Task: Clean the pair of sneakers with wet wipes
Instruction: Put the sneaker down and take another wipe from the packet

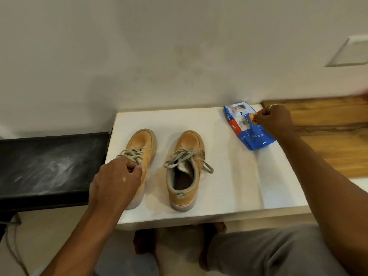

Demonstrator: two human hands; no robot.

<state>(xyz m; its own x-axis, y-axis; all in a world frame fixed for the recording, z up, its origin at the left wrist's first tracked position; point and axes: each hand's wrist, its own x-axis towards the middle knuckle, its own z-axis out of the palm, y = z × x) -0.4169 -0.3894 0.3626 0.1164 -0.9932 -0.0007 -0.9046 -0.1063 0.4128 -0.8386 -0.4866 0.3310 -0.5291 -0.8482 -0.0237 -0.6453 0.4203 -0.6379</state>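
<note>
White counter (pixel 229 186) before me, left sneaker (pixel 144 144) on it with my left hand (pixel 117 180) curled round its collar, right sneaker (pixel 189 144) just beside, blue wipes pack (pixel 249 134) at the far right corner, my right hand (pixel 276 120) pinching its orange flap (pixel 252 118).

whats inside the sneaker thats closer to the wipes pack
That sneaker shows a dark insole and pale grey lining; nothing else shows in it. Its toe end is hidden under the tongue and laces.
</note>
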